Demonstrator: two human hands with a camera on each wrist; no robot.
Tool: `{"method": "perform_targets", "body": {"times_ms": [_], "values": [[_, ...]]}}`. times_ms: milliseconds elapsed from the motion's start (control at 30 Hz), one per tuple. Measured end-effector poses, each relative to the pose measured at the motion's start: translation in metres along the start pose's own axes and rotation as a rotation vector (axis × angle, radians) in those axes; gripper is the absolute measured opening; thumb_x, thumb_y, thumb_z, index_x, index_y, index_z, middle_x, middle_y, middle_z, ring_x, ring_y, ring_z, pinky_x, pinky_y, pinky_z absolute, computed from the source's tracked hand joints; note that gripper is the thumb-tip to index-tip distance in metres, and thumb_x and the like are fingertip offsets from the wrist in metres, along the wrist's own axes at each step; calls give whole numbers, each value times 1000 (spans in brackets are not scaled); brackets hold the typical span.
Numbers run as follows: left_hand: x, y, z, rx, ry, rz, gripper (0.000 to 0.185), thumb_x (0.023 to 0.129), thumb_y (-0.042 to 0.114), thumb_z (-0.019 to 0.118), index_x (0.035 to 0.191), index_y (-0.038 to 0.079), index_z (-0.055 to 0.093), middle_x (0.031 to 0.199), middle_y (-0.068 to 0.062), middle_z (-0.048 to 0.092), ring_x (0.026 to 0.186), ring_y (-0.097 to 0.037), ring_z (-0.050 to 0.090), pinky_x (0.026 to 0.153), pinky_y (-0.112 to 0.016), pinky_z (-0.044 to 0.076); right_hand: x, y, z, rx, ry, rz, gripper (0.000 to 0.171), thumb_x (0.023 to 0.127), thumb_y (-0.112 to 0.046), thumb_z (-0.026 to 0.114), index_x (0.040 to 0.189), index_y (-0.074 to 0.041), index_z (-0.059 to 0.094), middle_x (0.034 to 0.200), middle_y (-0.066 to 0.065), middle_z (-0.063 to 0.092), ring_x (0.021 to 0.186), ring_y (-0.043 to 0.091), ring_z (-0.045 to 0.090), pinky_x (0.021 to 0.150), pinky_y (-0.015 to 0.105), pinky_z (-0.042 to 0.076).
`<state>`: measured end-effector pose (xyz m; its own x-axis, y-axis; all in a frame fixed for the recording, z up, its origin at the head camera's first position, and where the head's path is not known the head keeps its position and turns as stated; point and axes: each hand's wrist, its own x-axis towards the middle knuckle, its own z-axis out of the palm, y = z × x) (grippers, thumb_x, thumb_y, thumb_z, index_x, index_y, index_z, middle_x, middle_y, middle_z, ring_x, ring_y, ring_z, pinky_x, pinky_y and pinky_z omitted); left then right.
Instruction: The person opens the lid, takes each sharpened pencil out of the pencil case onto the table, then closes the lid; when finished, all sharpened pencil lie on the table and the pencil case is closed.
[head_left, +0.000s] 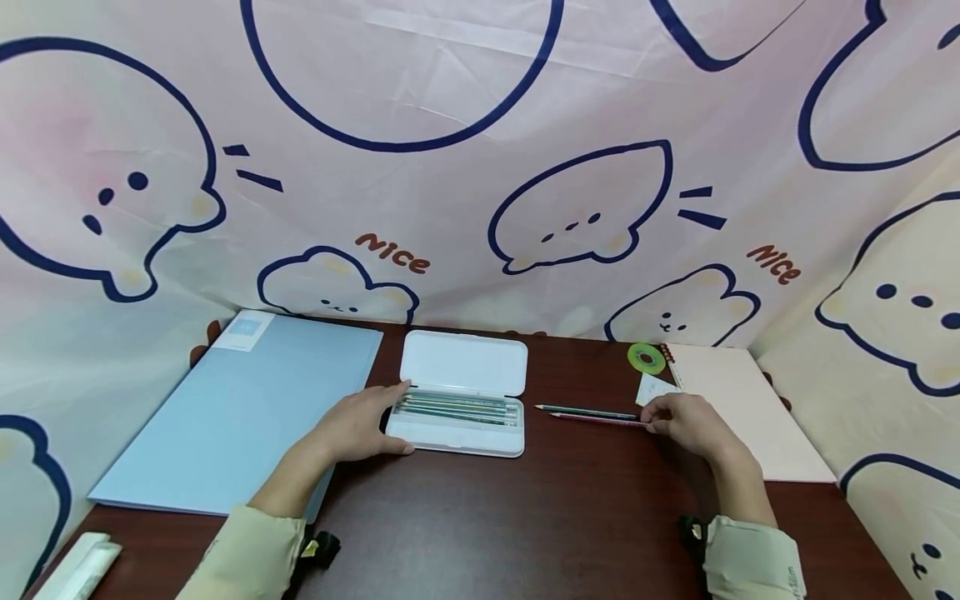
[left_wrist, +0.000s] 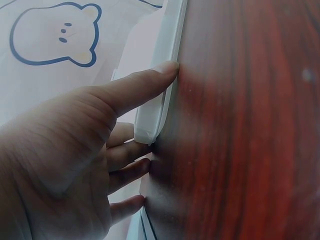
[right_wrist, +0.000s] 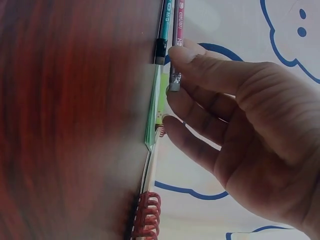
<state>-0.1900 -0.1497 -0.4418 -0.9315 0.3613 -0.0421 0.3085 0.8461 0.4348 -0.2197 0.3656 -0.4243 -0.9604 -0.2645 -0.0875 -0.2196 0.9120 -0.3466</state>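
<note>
A white pencil case (head_left: 457,442) lies with its lid (head_left: 463,362) raised, several green pencils (head_left: 457,408) inside. My left hand (head_left: 363,423) holds the case's left end, thumb along the front edge and index finger at the back corner. In the left wrist view the thumb (left_wrist: 145,87) presses the case's side wall (left_wrist: 155,110). To the right of the case, my right hand (head_left: 686,421) pinches the end of a pink pencil (head_left: 596,419) between thumb and fingers. A green pencil (head_left: 585,411) lies just behind it; its dark end (right_wrist: 161,50) shows in the right wrist view.
A large light-blue folder (head_left: 247,417) lies on the left. At the right are a spiral notebook (head_left: 750,417), a small paper pad (head_left: 654,387) and a green tape roll (head_left: 647,358). A white wrapped packet (head_left: 78,567) sits front left. A patterned curtain (head_left: 450,200) closes the back.
</note>
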Motion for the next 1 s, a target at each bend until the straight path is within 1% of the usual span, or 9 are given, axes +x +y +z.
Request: {"method": "perform_targets", "body": {"times_ms": [200, 367, 567, 800, 1000], "values": [[0, 0, 0, -2, -2, -3, 100, 76, 50, 86, 155, 7, 42, 147, -20, 55, 132, -38, 55, 106, -59, 46, 0, 1, 2, -32, -2, -17, 13, 90, -7, 72, 86, -19, 73, 83, -8, 69, 85, 15, 57, 81, 41, 49], [0, -1, 2, 0, 3, -1, 100, 76, 50, 86, 155, 7, 42, 147, -20, 55, 133, -39, 54, 106, -59, 45, 2, 1, 3, -44, 3, -34, 14, 89, -6, 72, 85, -19, 73, 83, -7, 68, 84, 15, 57, 80, 41, 49], [0, -2, 2, 1, 5, 1, 100, 76, 50, 86, 155, 6, 42, 147, -20, 55, 133, -39, 54, 106, -59, 45, 4, 2, 4, -55, -6, -28, 14, 89, -5, 72, 85, -18, 72, 81, -8, 67, 82, 15, 56, 78, 40, 48], [0, -1, 1, -1, 0, 1, 100, 76, 50, 86, 155, 6, 41, 148, -20, 54, 133, -39, 54, 106, -59, 45, 6, -1, 4, -50, -23, -7, 7, 90, -8, 72, 86, -14, 72, 81, -7, 67, 80, 15, 55, 76, 38, 47], [0, -1, 1, 13, -3, 3, 100, 76, 51, 85, 155, 7, 41, 148, -20, 54, 135, -40, 52, 106, -59, 45, 8, -8, 4, -73, -20, -29, 10, 90, -7, 72, 87, -16, 72, 82, -7, 67, 82, 15, 55, 79, 41, 48]]}}
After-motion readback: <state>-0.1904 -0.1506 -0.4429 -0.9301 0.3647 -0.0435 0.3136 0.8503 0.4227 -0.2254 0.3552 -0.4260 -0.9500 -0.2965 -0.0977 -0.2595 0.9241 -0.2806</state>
